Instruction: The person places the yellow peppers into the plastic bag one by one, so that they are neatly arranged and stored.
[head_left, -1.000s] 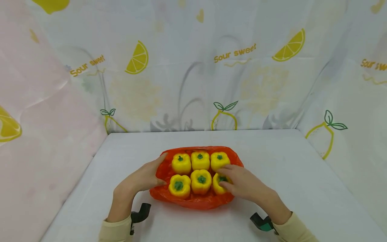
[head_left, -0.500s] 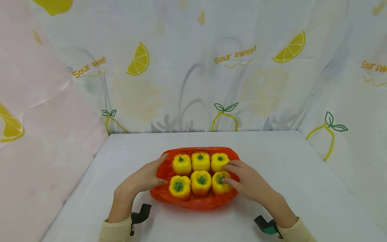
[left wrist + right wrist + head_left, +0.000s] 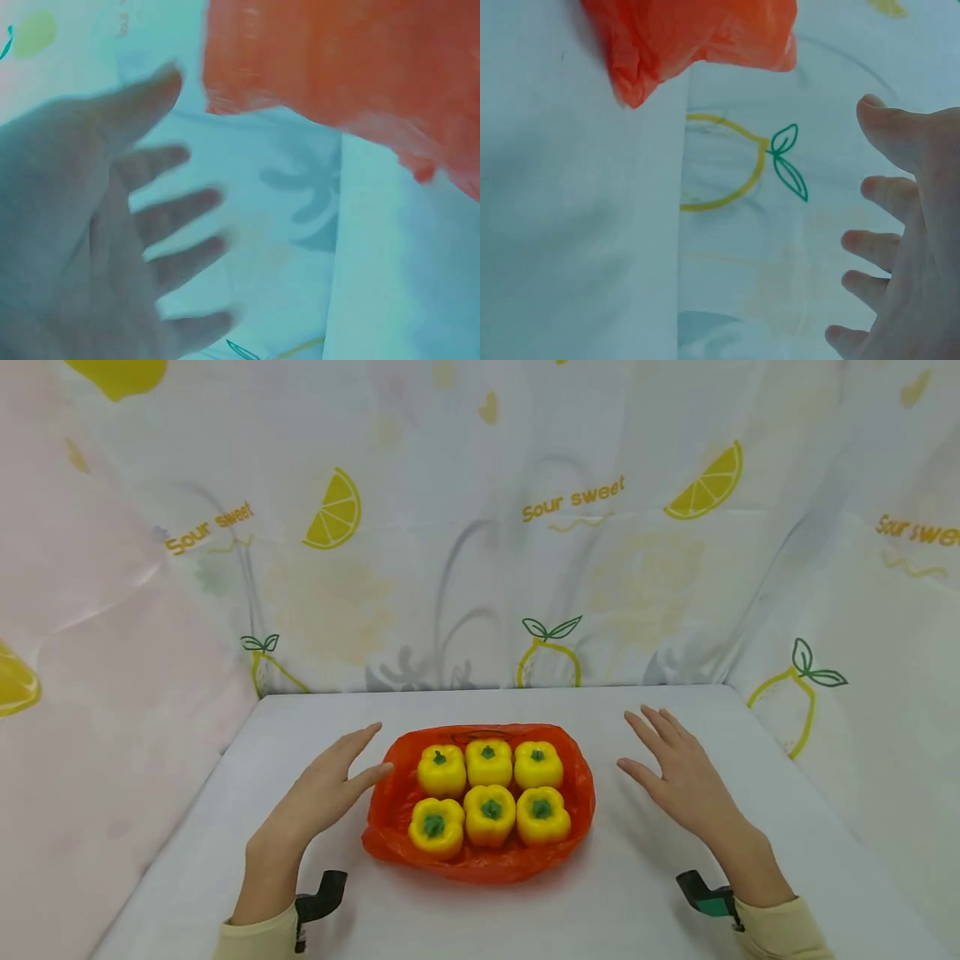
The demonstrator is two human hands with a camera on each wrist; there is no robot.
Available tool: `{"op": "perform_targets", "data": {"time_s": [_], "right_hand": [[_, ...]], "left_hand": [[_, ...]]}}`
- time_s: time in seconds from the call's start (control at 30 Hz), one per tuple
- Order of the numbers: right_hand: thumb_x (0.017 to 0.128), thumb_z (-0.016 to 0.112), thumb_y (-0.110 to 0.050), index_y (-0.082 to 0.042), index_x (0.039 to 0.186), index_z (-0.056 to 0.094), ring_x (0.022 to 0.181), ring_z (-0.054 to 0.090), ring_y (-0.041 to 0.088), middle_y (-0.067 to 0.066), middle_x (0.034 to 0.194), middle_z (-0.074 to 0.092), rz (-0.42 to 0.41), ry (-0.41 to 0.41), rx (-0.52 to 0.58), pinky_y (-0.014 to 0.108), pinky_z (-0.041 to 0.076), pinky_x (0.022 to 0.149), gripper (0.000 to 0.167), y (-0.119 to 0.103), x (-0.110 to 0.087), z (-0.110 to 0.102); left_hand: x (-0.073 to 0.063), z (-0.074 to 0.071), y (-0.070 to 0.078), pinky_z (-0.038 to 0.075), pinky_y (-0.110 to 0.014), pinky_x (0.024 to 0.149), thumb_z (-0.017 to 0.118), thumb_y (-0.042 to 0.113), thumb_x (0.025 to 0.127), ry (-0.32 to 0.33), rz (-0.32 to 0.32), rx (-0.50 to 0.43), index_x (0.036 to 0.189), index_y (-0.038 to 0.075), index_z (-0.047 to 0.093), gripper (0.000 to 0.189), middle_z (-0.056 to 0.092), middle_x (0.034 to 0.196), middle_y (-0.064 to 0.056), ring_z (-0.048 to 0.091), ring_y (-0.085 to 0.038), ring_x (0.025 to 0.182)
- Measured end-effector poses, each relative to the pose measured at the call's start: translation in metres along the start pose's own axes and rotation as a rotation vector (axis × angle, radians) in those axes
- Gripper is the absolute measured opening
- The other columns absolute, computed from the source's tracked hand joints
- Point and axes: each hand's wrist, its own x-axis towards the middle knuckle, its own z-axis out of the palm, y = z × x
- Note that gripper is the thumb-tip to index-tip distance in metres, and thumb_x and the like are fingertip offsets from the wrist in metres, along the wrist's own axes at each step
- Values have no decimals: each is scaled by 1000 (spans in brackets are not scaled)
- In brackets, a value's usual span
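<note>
Several yellow bell peppers (image 3: 490,816) with green stems sit upright in two rows inside a red plastic bag (image 3: 498,872), its mouth spread wide. To the left of the bag is my left hand (image 3: 318,792), fingers extended and thumb apart, holding nothing. In the left wrist view a small gap separates that hand's thumb (image 3: 150,94) from the bag's side (image 3: 322,60). My right hand (image 3: 693,781) hovers to the right of the bag with its fingers spread, also holding nothing. The right wrist view has the bag (image 3: 705,34) well away from the fingertips (image 3: 855,240).
A white table (image 3: 525,927) carries the bag near its middle. Behind and along both sides hangs a pale curtain (image 3: 450,568) printed with lemons and words. Each forearm wears a black wrist mount (image 3: 322,897), low above the tabletop.
My right hand has left the peppers and moved right, opening up. The left hand has come off the bag's left rim and drawn a little left. The peppers stay in the bag.
</note>
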Motion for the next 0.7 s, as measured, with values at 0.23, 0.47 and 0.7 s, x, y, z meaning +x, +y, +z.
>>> {"op": "perform_targets", "data": {"time_s": [0.23, 0.47, 0.7], "right_hand": [[95, 58, -52, -14, 157, 28, 149, 12, 50, 22, 162, 24, 73, -51, -55, 76, 14, 111, 79, 17, -1, 1], [95, 54, -60, -17, 160, 17, 152, 3, 48, 19, 166, 15, 142, -121, -68, 77, 5, 113, 87, 30, -4, 8], [94, 54, -61, -17, 161, 15, 152, 3, 48, 20, 166, 15, 160, -132, -74, 77, 5, 113, 89, 35, -4, 13]], "left_hand": [[-9, 2, -23, -1, -80, 110, 45, 68, 95, 87, -109, 218, 160, 20, 19, 85, 11, 166, -21, 1, -50, 151], [-11, 11, -41, -4, -81, 109, 44, 74, 91, 65, -165, 237, 160, 17, 18, 93, 8, 165, -24, 1, -54, 148], [-9, 15, -49, -3, -80, 110, 42, 76, 90, 56, -165, 250, 160, 17, 18, 95, 10, 165, -24, 2, -54, 148]]}}
